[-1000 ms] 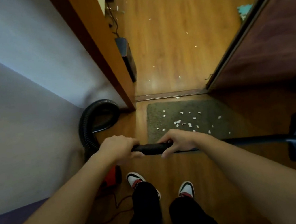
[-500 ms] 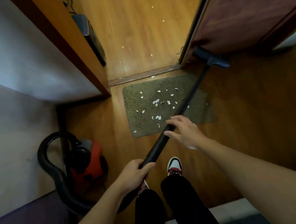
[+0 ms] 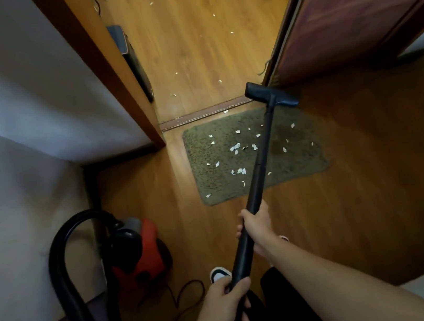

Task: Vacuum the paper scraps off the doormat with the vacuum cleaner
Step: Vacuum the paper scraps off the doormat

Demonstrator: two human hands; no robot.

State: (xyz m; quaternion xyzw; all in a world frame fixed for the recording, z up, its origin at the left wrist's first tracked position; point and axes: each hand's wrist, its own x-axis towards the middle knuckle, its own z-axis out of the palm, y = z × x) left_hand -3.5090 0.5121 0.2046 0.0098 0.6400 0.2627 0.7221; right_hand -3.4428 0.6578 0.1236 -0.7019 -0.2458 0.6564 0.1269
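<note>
Both hands grip the smooth black wand [image 3: 260,169] of the vacuum cleaner: the left hand [image 3: 224,305] has its fingers curled round the near end, and the right hand [image 3: 257,225] wraps its fingers round the tube further up. The wand slants across the doormat [image 3: 208,180], a shaggy olive rectangle with rounded corners lying on the glossy wooden floor [image 3: 375,191] just before the metal threshold strip [image 3: 198,115]. The flat T-shaped nozzle [image 3: 271,94] sits at the mat's far edge, beside the dark door [image 3: 361,6]. Small white paper scraps [image 3: 235,147], torn and irregular, dot the mat's middle. The rounded red canister [image 3: 140,256] and ribbed black hose [image 3: 63,278] stand at the floor's left edge by the wall.
</note>
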